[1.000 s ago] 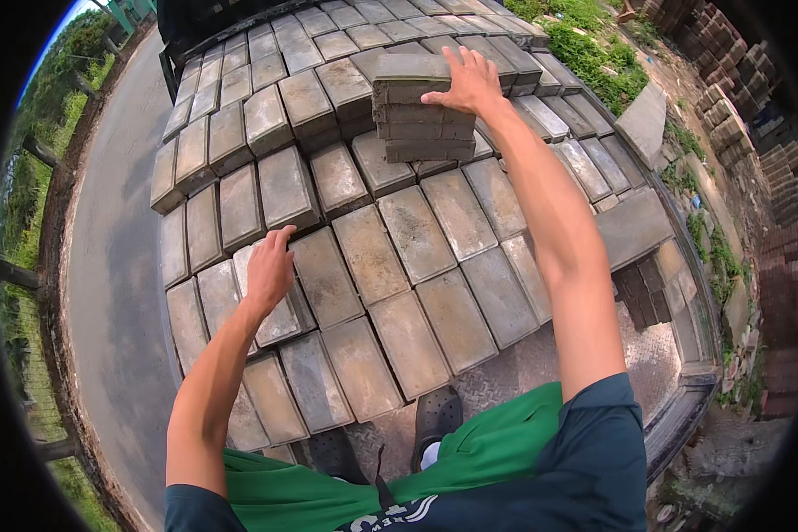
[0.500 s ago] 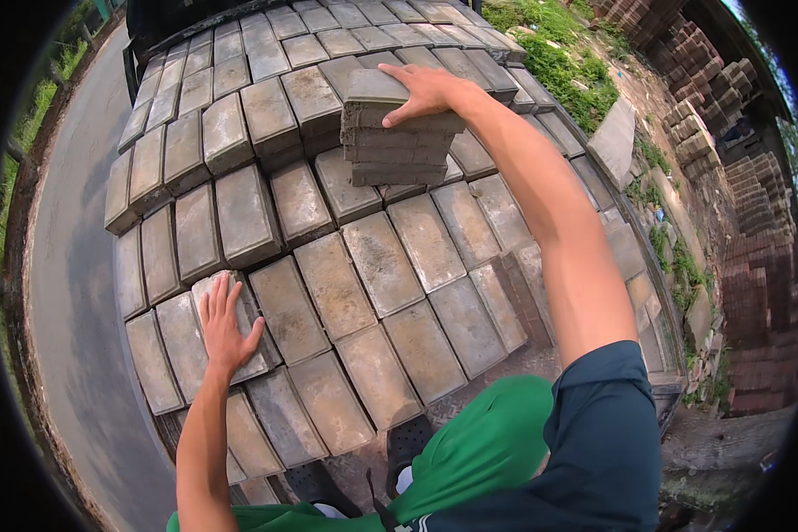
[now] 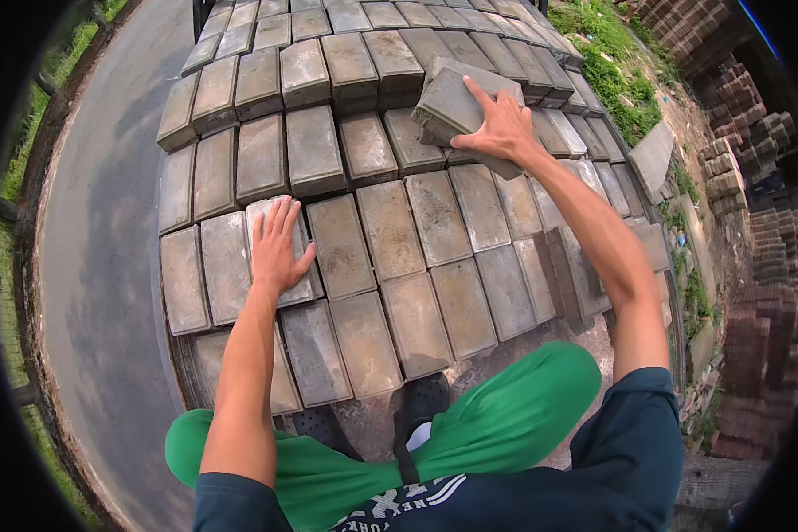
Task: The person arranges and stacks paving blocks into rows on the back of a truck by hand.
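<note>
My left hand [image 3: 280,254] lies spread on the top of a grey concrete paving block [image 3: 303,288] at the near left. Farther off and to the right, my right hand [image 3: 498,129] rests with fingers apart on the uppermost block [image 3: 457,99] of a small stack. Its thumb reaches that block's near edge. The stack sits tilted and turned, with part of a lower block [image 3: 502,167] jutting out below my wrist. How many blocks are under it is hidden. Rows of similar paving blocks [image 3: 395,230] surround both hands, with a higher layer behind.
Two blocks stand on edge [image 3: 563,275] at the right. My dark shoes [image 3: 424,399] are on the bed floor [image 3: 483,377] at the near edge. A grey road [image 3: 97,266] runs along the left; grass [image 3: 616,75] and brick piles [image 3: 758,363] lie right.
The stack under my right hand has gone from standing straight to tilted and turned. My left hand stays on the same block. The whole view has shifted, and both upper arms now show.
</note>
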### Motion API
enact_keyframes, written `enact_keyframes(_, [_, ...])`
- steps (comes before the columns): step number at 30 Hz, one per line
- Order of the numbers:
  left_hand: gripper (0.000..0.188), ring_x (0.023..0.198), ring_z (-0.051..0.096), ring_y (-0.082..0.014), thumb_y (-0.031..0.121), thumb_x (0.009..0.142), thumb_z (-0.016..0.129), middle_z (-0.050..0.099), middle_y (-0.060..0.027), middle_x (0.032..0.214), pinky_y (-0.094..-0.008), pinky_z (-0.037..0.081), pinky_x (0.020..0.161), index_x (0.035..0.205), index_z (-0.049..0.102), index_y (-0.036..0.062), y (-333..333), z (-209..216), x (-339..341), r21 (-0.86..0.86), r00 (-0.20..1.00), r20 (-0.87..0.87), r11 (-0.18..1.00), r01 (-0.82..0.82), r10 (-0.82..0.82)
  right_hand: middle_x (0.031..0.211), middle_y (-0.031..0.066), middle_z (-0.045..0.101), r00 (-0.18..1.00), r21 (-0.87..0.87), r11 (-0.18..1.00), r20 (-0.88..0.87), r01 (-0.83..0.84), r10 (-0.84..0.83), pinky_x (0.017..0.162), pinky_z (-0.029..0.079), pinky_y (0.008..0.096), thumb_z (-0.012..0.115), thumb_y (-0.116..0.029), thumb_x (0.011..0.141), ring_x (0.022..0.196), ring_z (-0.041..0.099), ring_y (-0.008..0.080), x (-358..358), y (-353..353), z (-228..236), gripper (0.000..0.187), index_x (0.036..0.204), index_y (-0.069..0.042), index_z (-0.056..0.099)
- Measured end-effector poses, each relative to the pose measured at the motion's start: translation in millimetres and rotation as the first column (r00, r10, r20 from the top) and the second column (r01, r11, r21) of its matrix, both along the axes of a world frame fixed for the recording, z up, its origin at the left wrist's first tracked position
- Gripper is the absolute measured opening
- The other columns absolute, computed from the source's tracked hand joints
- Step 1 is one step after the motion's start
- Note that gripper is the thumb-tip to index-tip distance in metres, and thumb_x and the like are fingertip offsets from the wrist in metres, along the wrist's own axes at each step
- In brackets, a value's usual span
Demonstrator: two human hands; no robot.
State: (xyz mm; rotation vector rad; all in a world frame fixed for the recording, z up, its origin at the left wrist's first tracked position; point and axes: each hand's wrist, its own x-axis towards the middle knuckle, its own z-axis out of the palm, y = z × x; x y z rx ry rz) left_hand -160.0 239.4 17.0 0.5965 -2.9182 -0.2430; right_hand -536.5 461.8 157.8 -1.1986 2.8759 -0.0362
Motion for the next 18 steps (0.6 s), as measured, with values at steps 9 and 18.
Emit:
enact_keyframes(9, [0.077, 0.153, 0.027, -0.0271, 0.038, 0.095, 0.061, 0.035, -0.0122, 0.163, -0.0469, 0.016, 0.126, 0.158, 0.030, 0.0074, -8.8, -18.4, 6.2, 0.059, 0.976, -0.219, 0.998, -0.005, 0.018, 0.138, 0.0269, 0.051, 0.733, 0.027, 0.892, 0.560, 0.451, -0.387, 0.106, 0.038, 0.0608, 0.081, -0.062, 0.060, 0.134, 0.049, 0.0411, 193.0, -23.9, -94.3, 0.127, 0.163, -0.018, 0.020])
enact_keyframes(18, [0.074, 0.150, 0.032, -0.0316, 0.041, 0.096, 0.062, 0.039, -0.0160, 0.160, -0.0479, 0.020, 0.124, 0.155, 0.035, 0.0045, 0.2, -23.5, 12.1, 0.075, 0.962, -0.254, 0.989, 0.123, -0.101, 0.139, 0.0290, 0.048, 0.910, -0.198, 0.930, 0.346, 0.309, -0.228, 0.109, 0.037, 0.0520, 0.068, -0.079, 0.073, 0.133, 0.046, 0.0403, 235.9, 17.4, -151.8, 0.130, 0.160, 0.001, 0.016])
